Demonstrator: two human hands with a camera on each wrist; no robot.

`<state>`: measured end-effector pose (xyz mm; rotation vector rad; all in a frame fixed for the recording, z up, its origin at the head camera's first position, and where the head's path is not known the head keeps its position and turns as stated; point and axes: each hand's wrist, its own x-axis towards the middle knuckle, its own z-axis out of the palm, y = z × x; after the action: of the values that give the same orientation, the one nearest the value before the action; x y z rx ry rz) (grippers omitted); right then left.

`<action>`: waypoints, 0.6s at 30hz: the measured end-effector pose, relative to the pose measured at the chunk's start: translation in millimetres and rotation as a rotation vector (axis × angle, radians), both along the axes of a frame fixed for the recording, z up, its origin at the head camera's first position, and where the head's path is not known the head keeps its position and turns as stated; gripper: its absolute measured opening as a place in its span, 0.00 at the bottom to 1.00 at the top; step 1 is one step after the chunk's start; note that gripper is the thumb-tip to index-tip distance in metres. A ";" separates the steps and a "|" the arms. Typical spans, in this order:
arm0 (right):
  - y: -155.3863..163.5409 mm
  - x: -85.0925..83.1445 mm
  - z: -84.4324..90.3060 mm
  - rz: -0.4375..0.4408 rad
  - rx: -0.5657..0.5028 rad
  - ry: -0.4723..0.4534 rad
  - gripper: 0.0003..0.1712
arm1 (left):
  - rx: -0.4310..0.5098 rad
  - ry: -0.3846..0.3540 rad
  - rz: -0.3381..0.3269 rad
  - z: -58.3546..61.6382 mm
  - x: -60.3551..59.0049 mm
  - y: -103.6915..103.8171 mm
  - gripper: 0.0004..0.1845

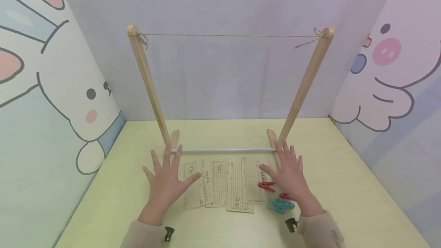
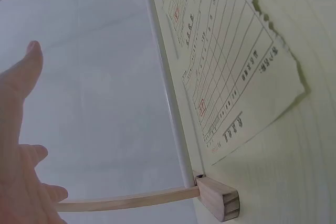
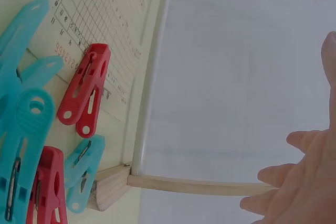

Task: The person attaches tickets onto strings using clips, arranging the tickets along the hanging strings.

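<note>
Both hands are hovering spread and released above a pale yellow-green desk (image 1: 344,186), fingers straight, grasping nothing. The left hand (image 1: 166,181) is hanging over the near-left edge of a row of printed paper slips (image 1: 220,185), which are lying flat on the desk between the two hands, overlapping one another, their torn edges showing in the left wrist view. The right hand (image 1: 288,173) is floating just above a small heap of clothes pegs: a red peg (image 1: 266,185) is lying beside its thumb on the edge of the rightmost slip, and teal pegs (image 1: 281,204) are sitting under its wrist, touching each other. Just beyond the fingertips of both hands a wooden frame (image 1: 146,83) is standing on two flat feet, its two posts leaning outward as they rise, with a white rod (image 1: 224,150) running between the feet at desk level and a thin string (image 1: 227,35) stretched taut between the post tops and knotted at each end. Behind the frame a plain pale wall is closing off the space. To the left of the left hand a side panel is showing a cartoon rabbit (image 1: 69,98); to the right of the right hand another panel is showing a cartoon winged pig (image 1: 386,83).
</note>
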<state>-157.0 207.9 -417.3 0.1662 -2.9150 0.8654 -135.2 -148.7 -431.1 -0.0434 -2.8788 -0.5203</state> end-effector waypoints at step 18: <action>22.8 8.0 4.5 -0.106 -0.451 -0.177 0.43 | 0.274 0.061 -0.030 -2.5 0.5 -0.1 0.55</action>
<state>-149.0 230.7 -412.8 -0.1047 -2.7525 1.5524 -134.7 -148.8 -433.6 -0.0580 -2.7246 -0.8976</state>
